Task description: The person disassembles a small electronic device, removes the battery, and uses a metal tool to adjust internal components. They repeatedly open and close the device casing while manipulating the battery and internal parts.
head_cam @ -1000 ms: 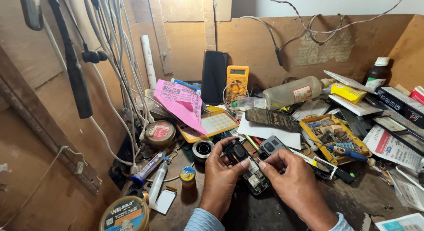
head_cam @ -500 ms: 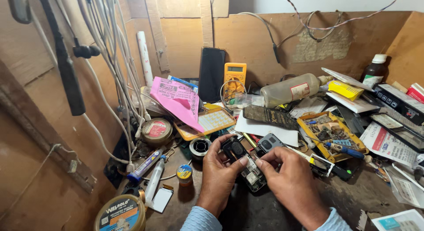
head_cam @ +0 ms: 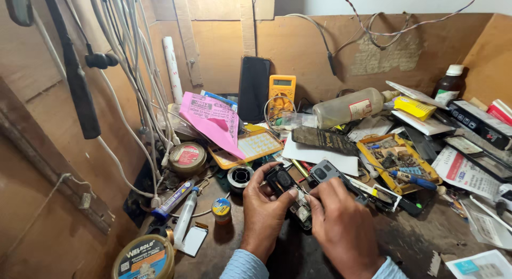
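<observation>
The fingers [head_cam: 278, 175] of the left hand [head_cam: 262, 212] are closed around the upper end of a small black phone with its back cover removed and circuit board exposed [head_cam: 292, 196], pinching it from the left side. The fingers [head_cam: 314, 196] of the right hand [head_cam: 341, 228] are curled onto the same phone from the right, pressing on its lower part, so both hands grip it together. The phone is held low at the front centre of the cluttered wooden worktop [head_cam: 426, 231], tilted, just above the surface.

Just beyond the right hand lies a grey phone back shell with a round camera hole [head_cam: 322, 172]. Left of the left hand sit a spool of solder wire [head_cam: 239, 176], a small round yellow-lidded tin [head_cam: 221, 207] and a white syringe-like tube [head_cam: 184, 221]. Further back stand a yellow digital multimeter [head_cam: 281, 92] and a dark smartphone leaning upright [head_cam: 253, 90] against the wooden wall. A pink printed paper sheet [head_cam: 213, 119] lies over an orange calculator [head_cam: 248, 148]. To the right, a yellow tray of small parts [head_cam: 397, 159] rests near a cloudy plastic bottle lying on its side [head_cam: 349, 107].
</observation>
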A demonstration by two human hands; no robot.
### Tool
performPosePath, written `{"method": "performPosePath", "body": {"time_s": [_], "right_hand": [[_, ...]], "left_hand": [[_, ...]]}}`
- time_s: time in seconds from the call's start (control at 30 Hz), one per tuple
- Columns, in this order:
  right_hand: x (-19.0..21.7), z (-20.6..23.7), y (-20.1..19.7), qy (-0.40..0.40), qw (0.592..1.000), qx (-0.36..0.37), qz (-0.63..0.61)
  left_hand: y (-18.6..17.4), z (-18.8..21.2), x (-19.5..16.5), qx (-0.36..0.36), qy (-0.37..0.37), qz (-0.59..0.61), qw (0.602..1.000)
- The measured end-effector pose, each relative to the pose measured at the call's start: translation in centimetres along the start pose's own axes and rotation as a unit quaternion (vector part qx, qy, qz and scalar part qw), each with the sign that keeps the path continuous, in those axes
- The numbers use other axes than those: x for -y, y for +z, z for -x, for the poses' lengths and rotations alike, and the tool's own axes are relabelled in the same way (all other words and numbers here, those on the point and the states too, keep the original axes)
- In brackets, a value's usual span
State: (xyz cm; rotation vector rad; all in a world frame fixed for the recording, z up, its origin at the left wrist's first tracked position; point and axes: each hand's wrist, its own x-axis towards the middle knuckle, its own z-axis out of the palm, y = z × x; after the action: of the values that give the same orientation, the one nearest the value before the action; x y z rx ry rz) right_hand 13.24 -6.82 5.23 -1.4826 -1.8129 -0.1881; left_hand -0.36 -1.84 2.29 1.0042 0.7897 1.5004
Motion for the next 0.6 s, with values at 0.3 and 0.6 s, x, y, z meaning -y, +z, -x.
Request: {"method": "performPosePath", "body": {"time_s": [0.3,0.6], "right_hand": [[-4.7,-2.9,0.7,0.341,0.839,0.170,-0.389],[-5.2,-2.8,1.5,0.247,0.877,0.172,-0.375]], "left_hand": [[-0.2,0.1,-0.3,0.003,-0.021,0.031,0.999],[-0.2,0.0,-0.4,0.004,-0.023,0.033,0.999]]}}
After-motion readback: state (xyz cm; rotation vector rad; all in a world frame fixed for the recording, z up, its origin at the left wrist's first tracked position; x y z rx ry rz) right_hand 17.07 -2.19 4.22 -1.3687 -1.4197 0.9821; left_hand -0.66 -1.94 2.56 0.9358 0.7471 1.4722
